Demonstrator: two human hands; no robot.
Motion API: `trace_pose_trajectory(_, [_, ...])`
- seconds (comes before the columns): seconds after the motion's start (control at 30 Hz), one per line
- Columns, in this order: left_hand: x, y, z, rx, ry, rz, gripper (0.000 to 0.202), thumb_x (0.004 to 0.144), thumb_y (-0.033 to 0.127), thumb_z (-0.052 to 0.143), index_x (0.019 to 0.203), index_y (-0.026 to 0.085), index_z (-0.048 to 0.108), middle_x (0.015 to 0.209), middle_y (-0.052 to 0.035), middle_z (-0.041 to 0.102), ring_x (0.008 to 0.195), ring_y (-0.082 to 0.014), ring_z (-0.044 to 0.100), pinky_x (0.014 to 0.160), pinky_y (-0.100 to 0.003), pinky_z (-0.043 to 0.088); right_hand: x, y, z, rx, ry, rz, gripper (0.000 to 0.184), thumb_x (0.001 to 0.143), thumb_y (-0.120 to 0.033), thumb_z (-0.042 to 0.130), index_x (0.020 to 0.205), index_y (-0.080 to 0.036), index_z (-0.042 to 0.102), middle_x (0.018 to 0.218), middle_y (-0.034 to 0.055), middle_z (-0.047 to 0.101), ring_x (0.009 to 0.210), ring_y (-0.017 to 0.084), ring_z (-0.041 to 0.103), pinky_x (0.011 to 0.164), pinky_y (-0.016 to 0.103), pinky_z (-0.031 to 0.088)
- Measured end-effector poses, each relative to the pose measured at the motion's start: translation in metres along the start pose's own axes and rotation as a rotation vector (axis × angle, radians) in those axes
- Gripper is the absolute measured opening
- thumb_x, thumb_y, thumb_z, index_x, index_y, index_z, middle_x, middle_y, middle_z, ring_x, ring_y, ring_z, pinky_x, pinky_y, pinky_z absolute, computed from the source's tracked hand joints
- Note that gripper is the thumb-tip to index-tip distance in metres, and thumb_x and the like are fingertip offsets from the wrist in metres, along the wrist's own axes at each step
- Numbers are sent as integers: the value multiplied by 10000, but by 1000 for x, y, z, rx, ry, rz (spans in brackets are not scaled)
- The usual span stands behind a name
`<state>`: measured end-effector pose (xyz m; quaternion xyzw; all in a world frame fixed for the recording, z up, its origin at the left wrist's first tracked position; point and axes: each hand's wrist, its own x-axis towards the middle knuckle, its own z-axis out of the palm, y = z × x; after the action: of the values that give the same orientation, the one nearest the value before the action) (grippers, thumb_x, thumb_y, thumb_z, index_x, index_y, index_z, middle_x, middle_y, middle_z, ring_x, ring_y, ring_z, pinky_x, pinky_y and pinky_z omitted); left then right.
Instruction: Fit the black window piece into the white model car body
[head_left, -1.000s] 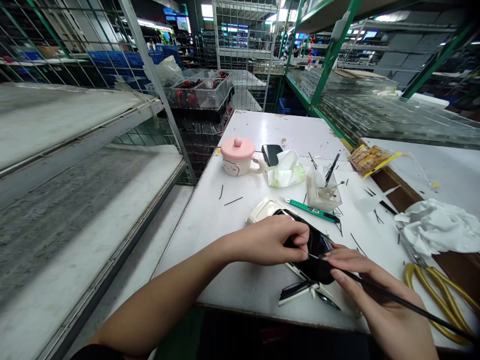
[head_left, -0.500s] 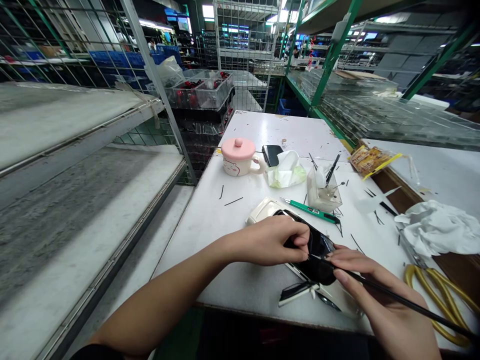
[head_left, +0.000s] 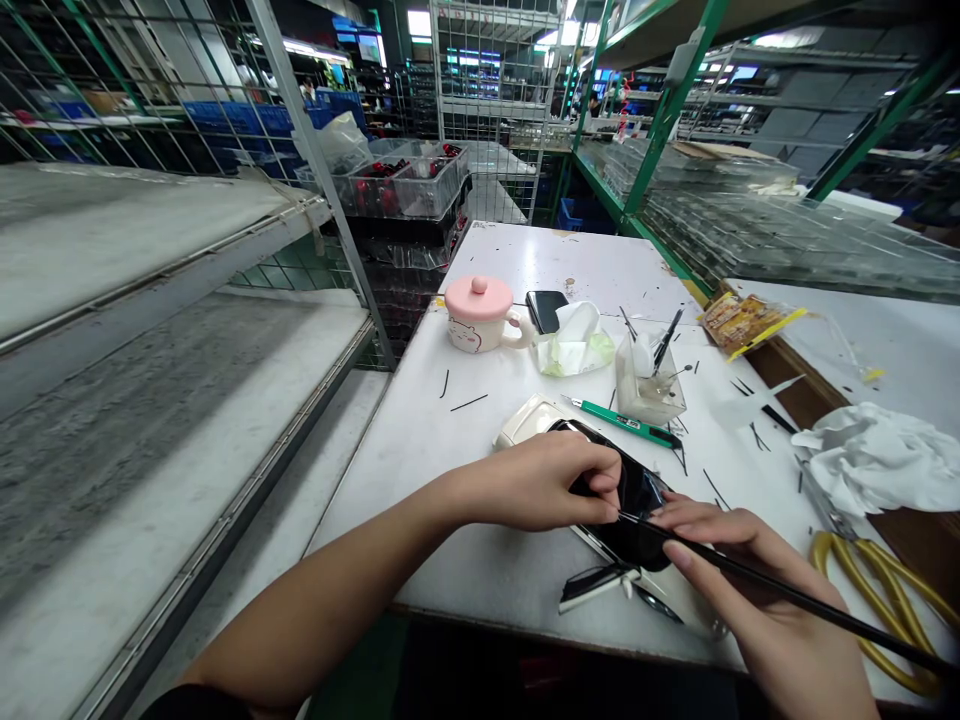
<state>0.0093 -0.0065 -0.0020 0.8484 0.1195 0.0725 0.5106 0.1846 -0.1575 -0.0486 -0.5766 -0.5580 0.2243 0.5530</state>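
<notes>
A cream-white casing with a glossy black panel [head_left: 637,545] lies on the table below both hands. Over the panel, my left hand [head_left: 551,482] is closed, its thumb and forefinger pinching the end of a long thin black strip [head_left: 806,600]. My right hand [head_left: 765,575] has the same strip between thumb and fingers a short way along, and the rest runs off to the lower right. A small black-and-white piece [head_left: 596,585] sits by the casing's near edge. Just beyond the casing lies a green utility knife [head_left: 626,424]. What the left fingertips press against is hidden.
Yellow-handled scissors [head_left: 874,590] and a crumpled white cloth [head_left: 885,455] are at the right. Farther back stand a clear holder with tools [head_left: 651,395], a pink-lidded mug [head_left: 480,325], tissues [head_left: 574,350] and a phone [head_left: 546,310]. A wire rack [head_left: 330,390] flanks the table's left.
Both hands keep nearly the same pose on the strip. The right fingers have shifted very slightly toward the left hand, and the whole view has drifted a little.
</notes>
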Motion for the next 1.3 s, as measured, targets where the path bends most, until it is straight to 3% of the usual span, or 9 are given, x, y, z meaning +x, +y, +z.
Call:
trace_pose_trajectory(0.47, [-1, 1, 0, -21, -1, -18, 360, 858, 103, 600, 700, 213, 296, 846, 32, 653, 845, -129, 530, 790, -239, 371, 1, 2, -1, -15, 17, 23, 61, 831, -245, 718, 813, -246, 660, 872, -4, 745, 945, 135, 715, 964, 166, 513])
trace_pose_trajectory(0.6, [-1, 1, 0, -22, 2, -15, 364, 859, 97, 603, 705, 215, 294, 841, 35, 654, 841, -126, 528, 788, -235, 367, 0, 2, -1, -32, 33, 36, 81, 813, -267, 736, 792, -234, 665, 859, 21, 743, 923, 177, 722, 943, 231, 551])
trace_pose_trajectory(0.77, [-1, 2, -1, -23, 0, -14, 368, 859, 109, 612, 708, 217, 295, 848, 30, 655, 851, -130, 520, 788, -234, 368, 0, 2, 2, -36, 113, 88, 245, 740, -441, 790, 756, -219, 687, 815, 67, 728, 898, 279, 713, 863, 395, 605])
trace_pose_trajectory(1.0, [-1, 1, 0, -6, 2, -16, 380, 858, 118, 622, 703, 215, 289, 850, 30, 661, 851, -135, 518, 785, -235, 365, 3, 3, 4, -54, 103, 97, 367, 697, -577, 779, 726, -223, 689, 778, 70, 713, 897, 288, 701, 825, 398, 611])
trace_pose_trajectory(1.17, [-1, 2, 0, -3, -6, -23, 385, 855, 114, 623, 699, 213, 285, 859, 29, 666, 862, -138, 529, 791, -242, 368, 5, 7, -4, -97, 18, 101, 259, 735, -468, 787, 756, -226, 698, 838, 61, 736, 945, 275, 711, 901, 376, 594])
trace_pose_trajectory(1.3, [0, 1, -1, -1, -5, -20, 380, 860, 121, 619, 699, 214, 288, 861, 28, 669, 864, -138, 536, 794, -246, 372, 7, 10, -13, -101, -123, 51, 65, 839, -300, 722, 832, -252, 679, 937, 9, 754, 1037, 183, 703, 997, 231, 518])
